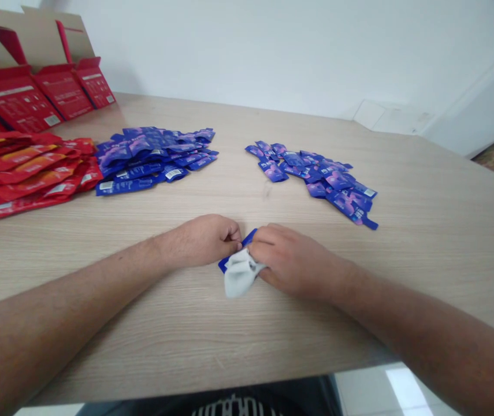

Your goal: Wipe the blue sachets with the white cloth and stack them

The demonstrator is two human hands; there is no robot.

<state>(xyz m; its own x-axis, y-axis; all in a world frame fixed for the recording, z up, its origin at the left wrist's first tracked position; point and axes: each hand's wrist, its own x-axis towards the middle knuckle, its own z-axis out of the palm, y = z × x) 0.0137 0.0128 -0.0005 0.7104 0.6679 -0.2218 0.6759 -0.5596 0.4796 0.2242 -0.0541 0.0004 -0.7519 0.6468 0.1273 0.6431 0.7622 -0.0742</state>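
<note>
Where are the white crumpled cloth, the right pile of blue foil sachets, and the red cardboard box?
White crumpled cloth (240, 276): head view, middle fold.
Right blue sachet pile (311, 173): head view, centre.
Red cardboard box (15, 99): head view, front panel.

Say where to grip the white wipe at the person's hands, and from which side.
Pinch the white wipe at its bunched lower part, from the near side: that part lies clear of the right hand, while its upper end disappears under those fingers beside the blue sachet.

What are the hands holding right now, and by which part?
Left hand pinches a blue sachet's edge; right hand grips its other side, beside a white wipe.
</note>
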